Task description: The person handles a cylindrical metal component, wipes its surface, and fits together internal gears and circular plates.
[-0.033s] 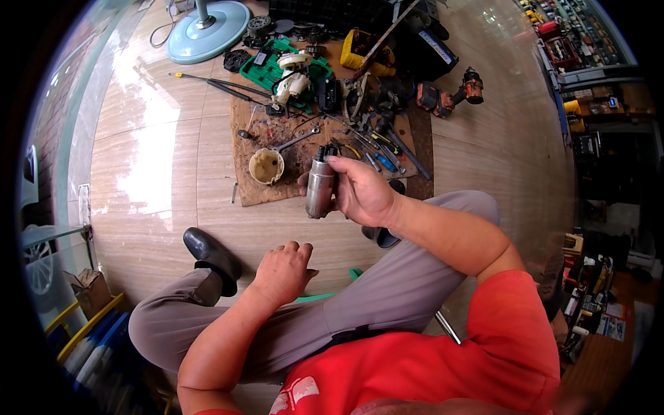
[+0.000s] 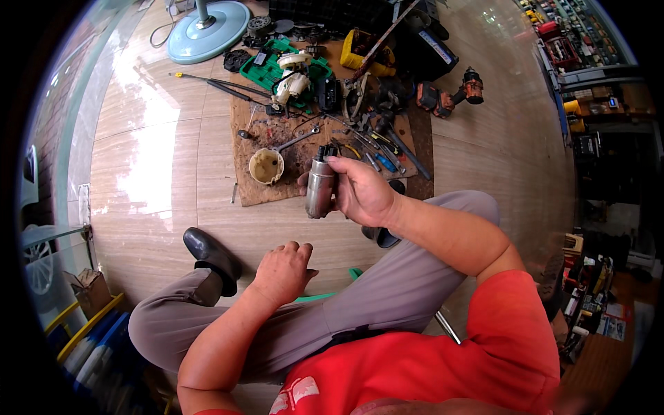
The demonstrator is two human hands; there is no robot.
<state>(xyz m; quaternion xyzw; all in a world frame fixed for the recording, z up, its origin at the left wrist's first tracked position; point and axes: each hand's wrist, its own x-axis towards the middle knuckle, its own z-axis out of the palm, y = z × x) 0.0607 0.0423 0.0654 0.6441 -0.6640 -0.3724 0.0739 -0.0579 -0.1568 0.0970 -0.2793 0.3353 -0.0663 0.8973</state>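
My right hand (image 2: pixel 363 192) is closed round a fuel pump (image 2: pixel 320 187), a silver metal cylinder with a black top. The pump stands nearly upright in the grip, above the near edge of the stained board (image 2: pixel 259 195); some fingers are hidden behind it. Lower and to the left, my left hand (image 2: pixel 282 271) hovers by my bent leg with its back up. Its fingers are loosely bent, the thumb is apart, and no object shows in it. A cream plastic cup (image 2: pixel 266 167) sits on the board, left of the pump.
Behind the cup lies a wrench (image 2: pixel 296 141). Pliers, screwdrivers and other hand tools (image 2: pixel 384 149) cover the board's right side. Farther back are a white plastic pump housing (image 2: pixel 293 83), a green tool case (image 2: pixel 259 72) and a cordless drill (image 2: pixel 449 97). A round pale-blue base (image 2: pixel 200 38) stands far left.
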